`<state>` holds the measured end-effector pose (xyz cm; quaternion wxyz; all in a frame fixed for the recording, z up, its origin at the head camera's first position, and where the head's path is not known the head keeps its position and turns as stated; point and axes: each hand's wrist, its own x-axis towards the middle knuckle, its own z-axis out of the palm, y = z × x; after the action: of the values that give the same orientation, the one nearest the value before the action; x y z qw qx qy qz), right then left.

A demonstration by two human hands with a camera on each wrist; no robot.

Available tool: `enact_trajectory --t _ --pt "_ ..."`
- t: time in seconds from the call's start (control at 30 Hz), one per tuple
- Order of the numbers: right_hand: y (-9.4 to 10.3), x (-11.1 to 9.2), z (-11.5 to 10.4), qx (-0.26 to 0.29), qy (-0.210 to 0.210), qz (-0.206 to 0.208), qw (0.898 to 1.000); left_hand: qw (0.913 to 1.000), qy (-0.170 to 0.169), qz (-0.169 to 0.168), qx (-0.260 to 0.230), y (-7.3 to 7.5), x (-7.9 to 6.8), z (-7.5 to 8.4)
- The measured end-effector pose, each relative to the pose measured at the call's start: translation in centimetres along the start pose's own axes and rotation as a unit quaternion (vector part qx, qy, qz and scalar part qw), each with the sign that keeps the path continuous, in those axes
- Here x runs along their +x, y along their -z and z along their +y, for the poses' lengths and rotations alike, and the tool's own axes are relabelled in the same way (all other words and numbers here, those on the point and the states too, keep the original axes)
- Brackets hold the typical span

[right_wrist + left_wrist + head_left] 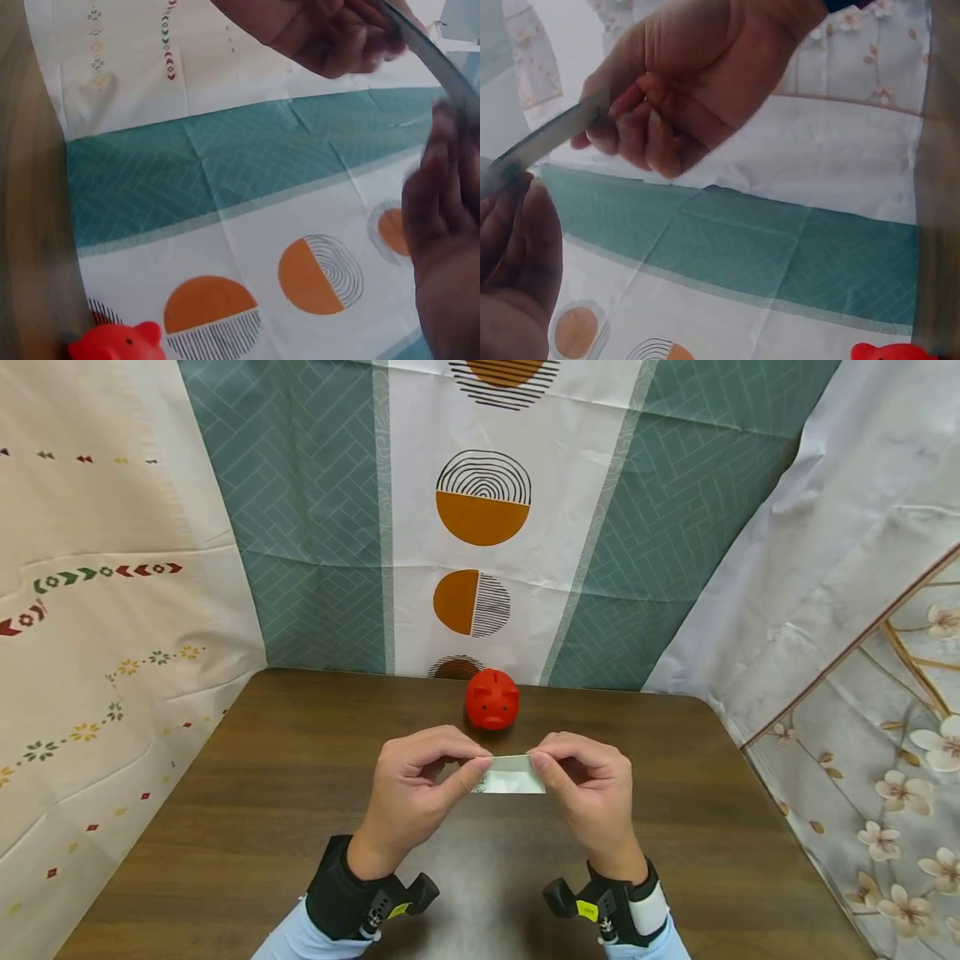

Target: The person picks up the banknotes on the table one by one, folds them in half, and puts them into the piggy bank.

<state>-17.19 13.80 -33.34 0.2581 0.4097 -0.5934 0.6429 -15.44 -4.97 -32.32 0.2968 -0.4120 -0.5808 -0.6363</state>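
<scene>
A pale green, thin strip (512,775), which looks like a folded banknote, is stretched level between both hands above the table. My left hand (420,793) pinches its left end between thumb and fingers. At the right end, my right hand (588,789) holds it in the same kind of pinch. In the left wrist view the banknote (551,142) appears narrow and slanted, and in the right wrist view the banknote (431,56) shows mostly its edge. Just beyond the hands, a red piggy bank (492,700) stands upright, facing me, with a slot on its top.
The brown wooden table (315,718) carries the piggy bank near its far edge. A teal and white patterned cloth (315,527) hangs behind it. Printed cloths also hang at the left (112,660) and right (825,635) sides.
</scene>
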Motion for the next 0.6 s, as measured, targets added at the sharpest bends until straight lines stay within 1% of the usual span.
enact_trajectory --t 0.13,0.2,0.27,0.33,0.43,0.47,0.53,0.6 --pt "-0.5 -0.1 0.5 -0.068 -0.011 0.055 0.996 0.9992 -0.035 0.014 -0.009 -0.4 0.1 -0.1" --pt "-0.9 -0.1 0.6 -0.087 -0.003 0.064 0.994 0.9981 -0.059 0.017 -0.002 -0.7 0.2 -0.2" --pt "-1.3 0.0 0.6 -0.089 0.014 0.051 0.995 0.9957 -0.086 0.019 0.029 -1.1 0.3 -0.3" --pt "-1.7 0.0 0.5 -0.087 0.034 0.025 0.995 0.9905 -0.114 0.024 0.073 -1.4 0.2 -0.4" --pt "-2.2 0.1 0.1 -0.079 0.053 -0.012 0.995 0.9762 -0.154 0.030 0.150 -1.6 0.1 -0.6" --pt "-2.4 0.1 0.0 -0.076 0.056 -0.019 0.995 0.9719 -0.162 0.028 0.168 -1.6 0.1 -0.6" --pt "-2.5 0.1 -0.2 -0.076 0.053 -0.025 0.995 0.9664 -0.171 0.017 0.191 -1.5 0.0 -0.8" --pt "-2.4 0.2 -0.4 -0.078 0.049 -0.025 0.995 0.9653 -0.168 0.002 0.200 -1.3 0.0 -1.0"
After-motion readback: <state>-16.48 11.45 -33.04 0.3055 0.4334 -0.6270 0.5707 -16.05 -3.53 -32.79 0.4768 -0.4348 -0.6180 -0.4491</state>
